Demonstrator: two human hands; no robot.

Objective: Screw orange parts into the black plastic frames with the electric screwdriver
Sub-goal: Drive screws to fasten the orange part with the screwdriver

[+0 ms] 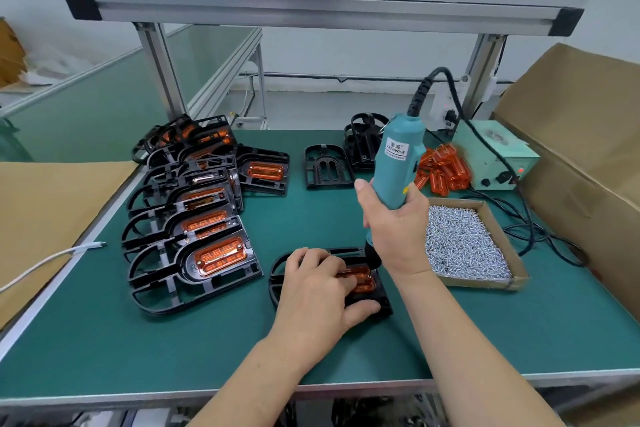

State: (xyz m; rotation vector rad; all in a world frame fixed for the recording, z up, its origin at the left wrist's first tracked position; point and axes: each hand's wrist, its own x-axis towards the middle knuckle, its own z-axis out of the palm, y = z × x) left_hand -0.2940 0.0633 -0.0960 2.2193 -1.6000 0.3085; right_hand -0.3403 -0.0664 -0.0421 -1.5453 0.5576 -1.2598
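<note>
- A white cable [52, 258] lies loose at the left edge of the green table [450, 340], well apart from the work.
- Finished frames [194, 218], each with an orange insert already seated, are stacked overlapping in a row running from near to far on the left. They are likely set there to keep done pieces out of the working zone.
- The left hand [318, 291] clamps down on the black frame [383, 303] at the near middle. Its fingers curl over the top and its thumb braces the near edge, probably to stop the frame turning under the driver.
- The orange part [365, 282] sits in that frame's pocket, partly covered by the left fingers.
- Bare frames [325, 166] wait at the far middle, one lying flat and others piled just behind it.
- The right hand [394, 225] is wrapped firmly round the electric screwdriver [398, 163]. The tool is held nearly upright with its tip down at the right end of the orange part, so a screw appears to be going in. The screw itself is too small to make out.
- Loose orange parts [443, 166] are heaped at the far right, within reach.
- A shallow cardboard tray of screws [464, 243] sits just right of the working frame, handy for the tool hand.
- The power unit [495, 159] stands far right, beside a large carton [581, 149].
</note>
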